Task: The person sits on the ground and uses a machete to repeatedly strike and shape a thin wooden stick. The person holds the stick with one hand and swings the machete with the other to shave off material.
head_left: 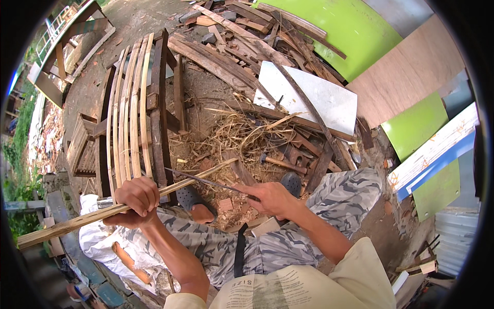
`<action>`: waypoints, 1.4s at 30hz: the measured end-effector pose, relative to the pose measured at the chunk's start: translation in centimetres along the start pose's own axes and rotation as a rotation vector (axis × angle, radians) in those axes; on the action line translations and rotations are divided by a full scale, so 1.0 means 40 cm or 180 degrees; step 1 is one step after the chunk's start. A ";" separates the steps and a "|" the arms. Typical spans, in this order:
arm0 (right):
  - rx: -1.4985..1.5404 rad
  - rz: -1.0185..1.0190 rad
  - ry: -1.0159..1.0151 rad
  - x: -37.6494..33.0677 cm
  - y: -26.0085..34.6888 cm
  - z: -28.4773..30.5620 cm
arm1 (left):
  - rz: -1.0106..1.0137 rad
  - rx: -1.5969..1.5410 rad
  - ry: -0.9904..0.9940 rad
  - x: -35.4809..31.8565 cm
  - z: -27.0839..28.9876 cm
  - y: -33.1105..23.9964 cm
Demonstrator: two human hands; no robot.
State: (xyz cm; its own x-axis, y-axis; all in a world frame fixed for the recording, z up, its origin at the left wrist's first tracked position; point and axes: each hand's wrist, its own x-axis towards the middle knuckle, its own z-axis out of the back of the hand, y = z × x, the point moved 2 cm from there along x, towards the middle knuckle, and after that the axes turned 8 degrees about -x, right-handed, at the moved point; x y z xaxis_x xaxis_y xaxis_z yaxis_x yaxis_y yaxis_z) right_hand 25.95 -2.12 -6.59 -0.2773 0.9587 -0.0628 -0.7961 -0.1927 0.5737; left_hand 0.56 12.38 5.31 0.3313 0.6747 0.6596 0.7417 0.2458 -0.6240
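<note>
My left hand (pixel 135 202) is closed round a long pale bamboo strip (pixel 64 225), which runs slantwise from the lower left up to the middle. My right hand (pixel 274 200) grips a knife at its near end. Its long, thin dark blade (pixel 203 180) points to the left and crosses the strip just beyond my left hand. The handle is mostly hidden by my right fingers. Beneath both hands are my legs in grey camouflage trousers (pixel 206 244), and a dark clog (pixel 193 198) shows below the blade.
Several pale strips (pixel 135 103) lie across a dark wooden frame (pixel 160 103) at left. Shavings (pixel 231 129) and a hammer (pixel 283 164) lie ahead on the ground. Farther off are a scrap wood pile (pixel 242 51), a white board (pixel 309 98) and green panels (pixel 355 36). A white sack (pixel 95 239) lies at left.
</note>
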 end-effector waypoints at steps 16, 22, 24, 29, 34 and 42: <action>0.0051 -0.0135 -0.0206 0.025 -0.060 -0.101 | -0.0026 0.0028 -0.0178 -0.007 0.034 -0.011; 0.0241 0.0026 -0.0409 0.019 0.048 -0.048 | -0.0049 0.0248 -0.0243 -0.018 0.035 -0.020; 0.0341 -0.0220 -0.0168 0.021 0.012 -0.072 | -0.0031 0.0229 -0.0226 -0.016 0.031 -0.015; -0.0057 -0.0454 0.0171 0.024 -0.012 -0.081 | -0.0118 0.0109 -0.0213 -0.010 0.040 -0.027; 0.0166 -0.0354 0.0018 0.015 0.057 -0.071 | -0.0094 0.0065 -0.0102 -0.013 0.039 -0.035; 0.0406 -0.0483 -0.0160 -0.004 0.047 -0.092 | 0.0016 0.0220 -0.0009 0.020 -0.002 -0.013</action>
State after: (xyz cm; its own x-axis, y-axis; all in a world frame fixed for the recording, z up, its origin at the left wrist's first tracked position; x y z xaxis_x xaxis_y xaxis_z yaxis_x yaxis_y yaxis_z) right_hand 22.54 -3.41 -8.52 -0.1296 0.9846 -0.1175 -0.7512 -0.0202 0.6597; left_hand 0.46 12.74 6.21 0.3332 0.6781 0.6551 0.6980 0.2897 -0.6549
